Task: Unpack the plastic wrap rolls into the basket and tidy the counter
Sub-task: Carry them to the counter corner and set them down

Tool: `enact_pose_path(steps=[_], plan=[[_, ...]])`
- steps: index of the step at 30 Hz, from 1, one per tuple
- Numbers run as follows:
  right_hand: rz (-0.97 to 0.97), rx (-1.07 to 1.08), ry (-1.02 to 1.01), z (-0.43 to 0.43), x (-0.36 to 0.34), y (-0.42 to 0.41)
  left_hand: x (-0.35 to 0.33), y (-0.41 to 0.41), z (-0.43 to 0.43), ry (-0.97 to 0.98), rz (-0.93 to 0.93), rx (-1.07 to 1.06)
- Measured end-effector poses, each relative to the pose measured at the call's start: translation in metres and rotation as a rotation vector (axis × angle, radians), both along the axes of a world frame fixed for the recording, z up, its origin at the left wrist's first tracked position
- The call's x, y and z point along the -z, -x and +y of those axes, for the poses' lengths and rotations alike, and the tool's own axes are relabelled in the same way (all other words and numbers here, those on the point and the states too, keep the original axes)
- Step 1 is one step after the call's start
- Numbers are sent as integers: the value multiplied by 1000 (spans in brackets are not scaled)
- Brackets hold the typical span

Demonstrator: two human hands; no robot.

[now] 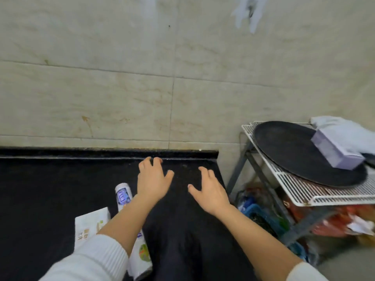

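Observation:
Both hands hover over the black counter [50, 189], near its back right corner. My left hand [152, 179] is spread, fingers apart, holding nothing. My right hand [211, 191] is also spread and empty, a little nearer the counter's right edge. A plastic wrap roll [122, 195] with a purple label lies on the counter just left of my left wrist. A long white box [140, 254] with green print runs on from it under my left forearm. A second white box [91, 226] lies further left. No basket is in view.
A white wire rack [324, 191] stands to the right of the counter, carrying a round black pan [288, 151] and a purple box [334, 151]. Bags and a blue crate [257, 213] sit below it. A tiled wall [142, 88] backs the counter.

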State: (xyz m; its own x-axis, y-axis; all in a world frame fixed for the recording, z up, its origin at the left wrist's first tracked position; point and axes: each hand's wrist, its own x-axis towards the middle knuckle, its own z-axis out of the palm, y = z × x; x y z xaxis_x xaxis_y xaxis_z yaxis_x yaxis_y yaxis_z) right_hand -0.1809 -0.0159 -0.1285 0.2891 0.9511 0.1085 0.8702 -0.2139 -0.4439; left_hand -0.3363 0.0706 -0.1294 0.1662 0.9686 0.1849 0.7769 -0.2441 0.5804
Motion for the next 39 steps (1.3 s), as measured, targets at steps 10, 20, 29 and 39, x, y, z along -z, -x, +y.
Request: enact_pose_path(steps=[10, 20, 29, 39], plan=[[-180, 96, -210, -44, -99, -213, -71, -216, -48, -99, -94, 203], [-256, 259, -113, -81, -124, -403, -54, -371, -105, -21, -13, 141], [40, 315, 74, -73, -105, -433, -34, -380, -112, 46, 105, 86], [39, 313, -152, -64, -94, -408, -46, -363, -110, 56, 52, 108]])
